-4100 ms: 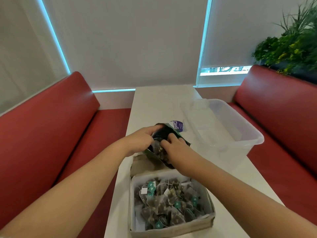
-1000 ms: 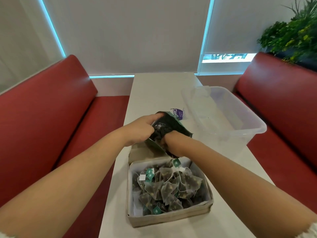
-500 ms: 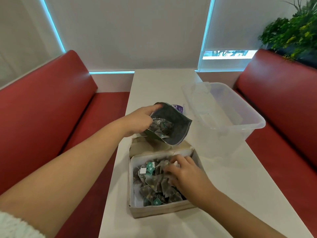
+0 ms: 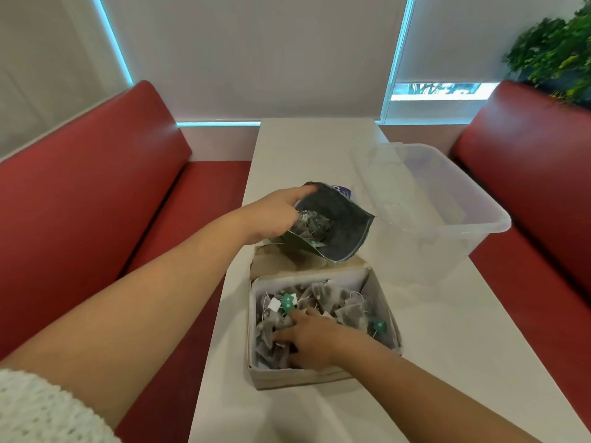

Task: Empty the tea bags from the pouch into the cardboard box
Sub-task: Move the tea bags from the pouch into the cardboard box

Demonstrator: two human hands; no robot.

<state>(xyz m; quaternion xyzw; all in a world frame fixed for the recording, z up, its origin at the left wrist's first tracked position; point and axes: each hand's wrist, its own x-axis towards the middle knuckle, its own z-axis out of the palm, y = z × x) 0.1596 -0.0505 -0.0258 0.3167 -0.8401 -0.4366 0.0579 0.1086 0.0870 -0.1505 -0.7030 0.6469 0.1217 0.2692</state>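
My left hand [image 4: 271, 215] grips the dark pouch [image 4: 342, 225] by its left rim and holds it tilted, mouth toward me, just above the far flap of the cardboard box [image 4: 323, 377]. A few tea bags show inside the pouch mouth. The box sits near the table's front and holds several pyramid tea bags [image 4: 332, 302] with green and white tags. My right hand [image 4: 311, 340] lies palm down inside the box on the left part of the heap, fingers spread over the bags; I cannot tell whether it grips any.
A clear plastic tub [image 4: 473, 225] stands on the white table [image 4: 447, 362] to the right of the pouch. Red bench seats [image 4: 96, 199] flank the table on both sides. A green plant [image 4: 556, 55] is at the far right.
My right hand has come out of the pouch and gone down into the box, then slid toward the box's left side. The left hand keeps the pouch tilted in about the same place.
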